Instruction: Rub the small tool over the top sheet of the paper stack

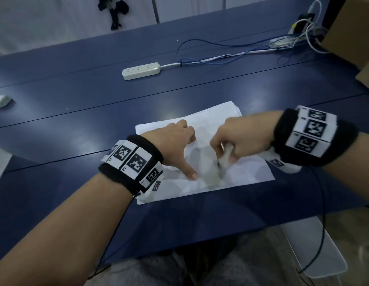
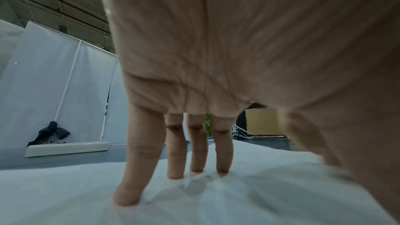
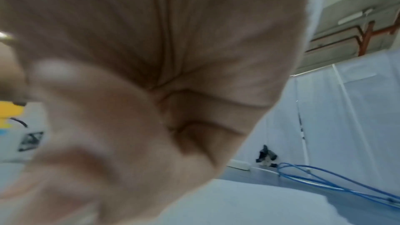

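A stack of white paper sheets lies on the dark blue table, its top sheet creased. My left hand stands on the paper, its straight fingertips pressing the sheet and its thumb spread toward me. My right hand is curled round a pale, pen-like object, blurred by motion, which slants down onto the paper near the left thumb. In the right wrist view the curled right hand fills most of the picture above the paper; the object itself is hidden there.
A white power strip lies beyond the paper, its cord running to blue cables and plugs at the back right. A cardboard box stands at the right edge. A small white item sits at the far left.
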Tool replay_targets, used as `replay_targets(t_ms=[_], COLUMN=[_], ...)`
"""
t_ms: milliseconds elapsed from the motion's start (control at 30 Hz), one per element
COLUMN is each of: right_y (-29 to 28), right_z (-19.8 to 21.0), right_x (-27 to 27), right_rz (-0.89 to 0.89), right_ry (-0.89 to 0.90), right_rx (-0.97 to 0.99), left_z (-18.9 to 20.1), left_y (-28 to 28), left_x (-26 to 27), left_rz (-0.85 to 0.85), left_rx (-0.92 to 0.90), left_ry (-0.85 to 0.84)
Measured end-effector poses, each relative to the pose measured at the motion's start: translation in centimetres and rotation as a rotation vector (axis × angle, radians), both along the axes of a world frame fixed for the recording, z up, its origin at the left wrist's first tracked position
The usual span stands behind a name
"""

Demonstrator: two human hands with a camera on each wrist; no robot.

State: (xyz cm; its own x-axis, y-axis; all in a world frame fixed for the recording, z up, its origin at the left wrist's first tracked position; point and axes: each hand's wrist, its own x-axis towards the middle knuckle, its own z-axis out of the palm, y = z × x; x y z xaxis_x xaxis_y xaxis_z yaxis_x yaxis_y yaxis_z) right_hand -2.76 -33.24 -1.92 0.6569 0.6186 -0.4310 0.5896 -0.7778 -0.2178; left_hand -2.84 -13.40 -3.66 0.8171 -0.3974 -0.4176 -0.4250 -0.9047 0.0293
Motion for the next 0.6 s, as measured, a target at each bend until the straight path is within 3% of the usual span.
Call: replay_targets(t_ms=[67, 133, 233, 333, 500, 600], right_y=[0.2, -0.2, -0.8, -0.7, 0.0, -0.5], right_z=[0.1, 0.0, -0.1, 0.0, -0.2, -0.2], right_x=[1.1, 1.2, -0.1, -0.6, 1.8, 0.9], right_rz=[-0.138, -0.16, -0.006, 0.018, -0.201, -0.065], right_ry=[-0.132, -0.172, 0.002, 0.15, -0.148, -0.054], right_rx=[0.036, 0.062, -0.003, -0.043, 0.097, 0.031], left_z=[0.1, 0.2, 0.2, 0.2, 0.4, 0.2], left_y=[0.0, 0.1, 0.1, -0.1, -0.1, -0.3], left_x=[-0.2, -0.3, -0.2, -0.1, -0.1, -0.4], left_rz=[-0.003, -0.008, -0.013, -0.025, -0.031, -0.036], left_rx=[-0.007, -0.015, -0.02, -0.006, 0.007, 0.012], left_ry=[0.009, 0.016, 0.03, 0.04, 0.052, 0.018])
